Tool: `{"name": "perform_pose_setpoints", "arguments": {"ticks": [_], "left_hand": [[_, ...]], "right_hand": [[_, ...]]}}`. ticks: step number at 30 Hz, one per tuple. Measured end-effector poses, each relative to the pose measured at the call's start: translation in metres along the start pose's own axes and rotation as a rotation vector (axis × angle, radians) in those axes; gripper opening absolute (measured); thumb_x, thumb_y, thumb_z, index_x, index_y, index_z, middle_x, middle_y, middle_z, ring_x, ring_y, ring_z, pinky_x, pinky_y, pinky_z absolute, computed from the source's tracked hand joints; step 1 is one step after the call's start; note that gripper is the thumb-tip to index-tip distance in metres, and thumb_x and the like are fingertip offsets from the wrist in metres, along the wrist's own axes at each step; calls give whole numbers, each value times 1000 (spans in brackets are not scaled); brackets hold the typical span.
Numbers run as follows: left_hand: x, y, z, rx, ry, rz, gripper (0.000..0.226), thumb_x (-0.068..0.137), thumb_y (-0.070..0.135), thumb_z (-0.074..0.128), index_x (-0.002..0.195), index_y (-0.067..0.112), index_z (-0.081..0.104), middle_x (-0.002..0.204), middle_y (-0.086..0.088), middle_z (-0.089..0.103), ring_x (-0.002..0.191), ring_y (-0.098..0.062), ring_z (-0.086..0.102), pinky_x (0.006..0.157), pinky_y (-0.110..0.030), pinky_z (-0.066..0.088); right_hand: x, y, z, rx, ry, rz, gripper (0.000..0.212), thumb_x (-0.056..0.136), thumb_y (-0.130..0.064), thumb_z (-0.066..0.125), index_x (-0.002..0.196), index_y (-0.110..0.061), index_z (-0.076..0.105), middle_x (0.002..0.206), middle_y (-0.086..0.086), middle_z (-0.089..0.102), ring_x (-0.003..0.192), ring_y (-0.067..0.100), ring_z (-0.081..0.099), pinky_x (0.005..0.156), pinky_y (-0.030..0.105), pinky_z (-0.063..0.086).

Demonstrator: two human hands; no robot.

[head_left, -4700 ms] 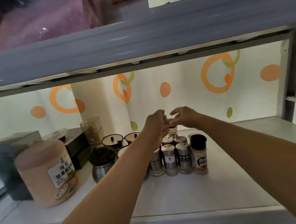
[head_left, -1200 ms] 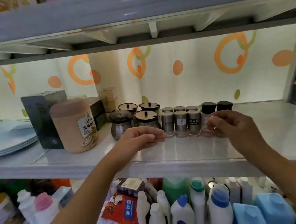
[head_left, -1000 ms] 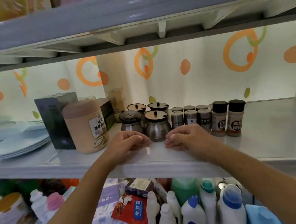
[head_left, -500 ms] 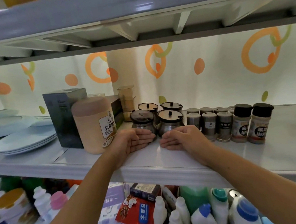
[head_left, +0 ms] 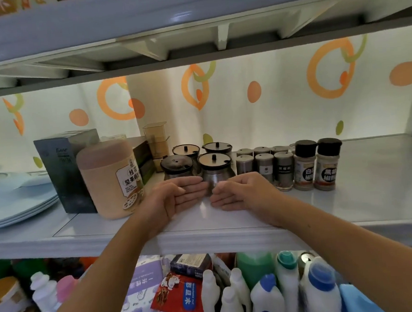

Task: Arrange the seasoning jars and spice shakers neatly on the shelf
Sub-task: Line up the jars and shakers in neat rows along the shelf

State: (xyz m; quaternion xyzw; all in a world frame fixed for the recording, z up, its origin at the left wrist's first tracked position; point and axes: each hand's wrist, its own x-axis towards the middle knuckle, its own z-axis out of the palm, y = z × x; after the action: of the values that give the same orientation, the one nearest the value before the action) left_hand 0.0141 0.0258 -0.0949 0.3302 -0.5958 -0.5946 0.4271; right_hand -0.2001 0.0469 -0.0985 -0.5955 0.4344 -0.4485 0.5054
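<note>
Pale plates (head_left: 20, 205) lying stacked at far left; dark box (head_left: 62, 170) standing behind peach canister (head_left: 110, 179); plastic bottles (head_left: 266, 297) crowding the level below; orange-ringed curtain (head_left: 269, 102) hanging behind

The tall peach-coloured plastic canister (head_left: 110, 180) left of centre in the frame carries a white label reading 桂花 over 坚果, with its lower line cut off. The dark grey box (head_left: 62, 166) behind it shows faint lettering too dim to read. At lower centre, the red packet (head_left: 177, 298) bears 四 and 木 on a blue strip. The labels of the black-capped spice shakers (head_left: 314, 165) at right are too blurred to read
</note>
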Motion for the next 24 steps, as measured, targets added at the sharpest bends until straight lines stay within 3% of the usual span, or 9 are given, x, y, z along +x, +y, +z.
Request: {"name": "perform_pose_setpoints", "arguments": {"ticks": [4, 9, 24], "left_hand": [[9, 4, 41, 70, -87, 50, 38, 100, 4, 29, 122, 0, 59, 120, -17, 68, 115, -28, 64, 102, -39, 49], [27, 4, 85, 192, -159, 42, 33, 103, 15, 36, 117, 8, 65, 116, -9, 71, 113, -21, 66, 104, -41, 46], [52, -18, 101, 85, -125, -15, 30, 101, 10, 42, 119, 3, 64, 115, -12, 71, 113, -22, 66, 102, -33, 49]], "right_hand": [[-32, -8, -53, -54, 25, -13, 28, 97, -22, 56, 105, 1, 71, 98, 13, 77, 95, 25, 74, 85, 31, 59], [-46, -8, -102, -111, 115, 22, 24, 96, -21, 58, 104, -4, 73, 99, 12, 77, 97, 25, 73, 92, 40, 56], [-28, 13, -124, 15, 136, 2, 21, 97, -14, 57, 107, -1, 70, 103, 17, 75, 102, 29, 72, 98, 42, 53]]}}
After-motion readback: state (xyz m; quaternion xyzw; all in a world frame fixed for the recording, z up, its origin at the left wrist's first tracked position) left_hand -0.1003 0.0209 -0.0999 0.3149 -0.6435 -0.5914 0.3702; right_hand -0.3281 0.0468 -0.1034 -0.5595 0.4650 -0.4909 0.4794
